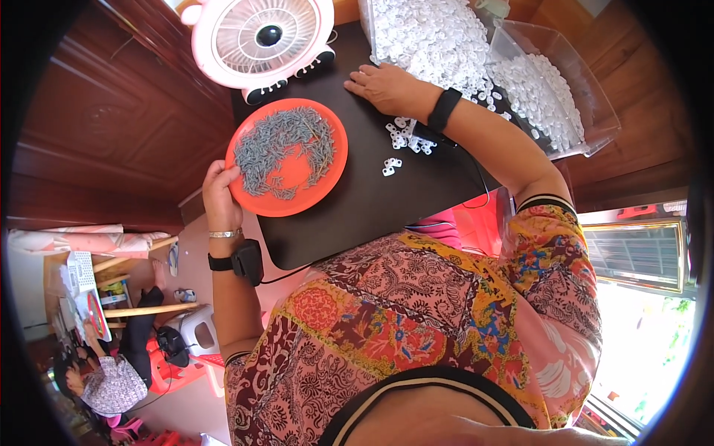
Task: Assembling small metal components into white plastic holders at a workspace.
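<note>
My left hand (222, 192) grips the left rim of a round orange plate (338, 160), thumb on top and fingers at the edge. Grey screws (260, 145) cover much of the plate, thinning out toward its lower middle. Farther back, my right hand (390, 89) reaches across the black table (349, 230) with its fingers stretched out and nothing visible in them. Beside that hand lies a large heap of small white plastic pieces (431, 37). Several loose white pieces (405, 137) are scattered on the table below my right wrist.
A pink-and-white fan (268, 37) stands at the back left, close behind the plate. To the right, a clear plastic bin (599, 111) contains more white pieces. Black cords run from both wristbands. Another person (115, 383) sits at the far lower left.
</note>
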`<action>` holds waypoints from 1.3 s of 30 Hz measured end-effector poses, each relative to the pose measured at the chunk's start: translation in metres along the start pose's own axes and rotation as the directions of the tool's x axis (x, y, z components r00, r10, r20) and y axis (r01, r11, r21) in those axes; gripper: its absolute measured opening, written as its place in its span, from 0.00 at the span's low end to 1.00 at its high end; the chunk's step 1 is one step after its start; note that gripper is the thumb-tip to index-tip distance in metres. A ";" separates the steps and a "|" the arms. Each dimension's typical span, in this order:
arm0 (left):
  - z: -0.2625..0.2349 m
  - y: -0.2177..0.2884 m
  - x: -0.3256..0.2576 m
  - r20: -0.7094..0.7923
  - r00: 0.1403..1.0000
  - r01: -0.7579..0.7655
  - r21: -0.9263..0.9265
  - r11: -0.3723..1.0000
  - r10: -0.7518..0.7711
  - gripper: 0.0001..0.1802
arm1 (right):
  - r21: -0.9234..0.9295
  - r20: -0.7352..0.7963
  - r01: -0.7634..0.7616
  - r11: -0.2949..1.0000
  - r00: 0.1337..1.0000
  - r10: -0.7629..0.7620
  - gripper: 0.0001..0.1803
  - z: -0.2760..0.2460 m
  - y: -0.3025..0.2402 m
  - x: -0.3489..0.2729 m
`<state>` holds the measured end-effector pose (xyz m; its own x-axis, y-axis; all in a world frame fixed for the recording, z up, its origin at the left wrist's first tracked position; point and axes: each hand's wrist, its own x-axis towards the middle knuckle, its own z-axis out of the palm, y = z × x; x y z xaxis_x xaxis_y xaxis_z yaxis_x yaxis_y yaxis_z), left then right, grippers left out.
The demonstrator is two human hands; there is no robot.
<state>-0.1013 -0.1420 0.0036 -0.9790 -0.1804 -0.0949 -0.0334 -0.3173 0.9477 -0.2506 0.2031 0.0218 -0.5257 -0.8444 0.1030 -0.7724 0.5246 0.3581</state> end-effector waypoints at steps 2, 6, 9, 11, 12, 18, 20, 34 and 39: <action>0.003 0.002 0.001 0.006 1.000 0.006 -0.005 1.000 -0.006 0.04 | 0.011 0.017 -0.029 1.000 0.999 0.029 0.24 0.004 0.005 -0.009; 0.006 0.002 0.003 -0.003 1.000 0.012 0.012 1.000 -0.012 0.03 | 0.038 0.065 -0.082 0.996 0.995 0.080 0.23 0.003 0.009 -0.032; 0.011 0.004 0.006 -0.012 1.000 0.015 0.009 1.000 -0.015 0.02 | 0.102 0.272 -0.171 0.980 0.952 0.138 0.22 -0.015 0.015 -0.045; 0.014 0.005 0.005 -0.020 1.000 0.024 0.013 1.000 -0.024 0.02 | 0.133 0.194 -0.166 0.977 0.971 0.139 0.21 -0.030 0.015 -0.055; 0.015 0.007 0.007 -0.019 1.000 0.020 0.017 1.000 -0.020 0.02 | 0.155 0.109 -0.163 0.974 0.983 0.147 0.20 -0.033 0.016 -0.061; 0.017 0.008 0.016 -0.011 0.999 0.044 0.016 0.999 -0.044 0.04 | 0.435 -0.208 0.156 0.887 0.976 -0.069 0.22 -0.069 -0.056 -0.086; 0.023 0.009 0.016 -0.008 0.999 0.049 0.014 0.999 -0.049 0.05 | 0.354 -0.205 0.179 0.918 0.973 -0.110 0.22 -0.057 -0.073 -0.094; 0.041 -0.005 0.035 0.027 0.999 0.032 0.050 0.998 -0.033 0.03 | 0.187 0.094 -0.148 0.971 0.987 0.132 0.22 -0.026 -0.003 -0.080; 0.041 -0.004 0.034 -0.022 0.998 0.053 0.042 0.998 -0.052 0.03 | 0.243 -0.131 0.054 0.969 0.991 -0.022 0.21 -0.058 -0.044 -0.090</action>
<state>-0.1430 -0.1084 0.0088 -0.9712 -0.1845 -0.1509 -0.0935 -0.2873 0.9533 -0.1492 0.2498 0.0506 -0.4572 -0.8628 0.2158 -0.8630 0.4890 0.1269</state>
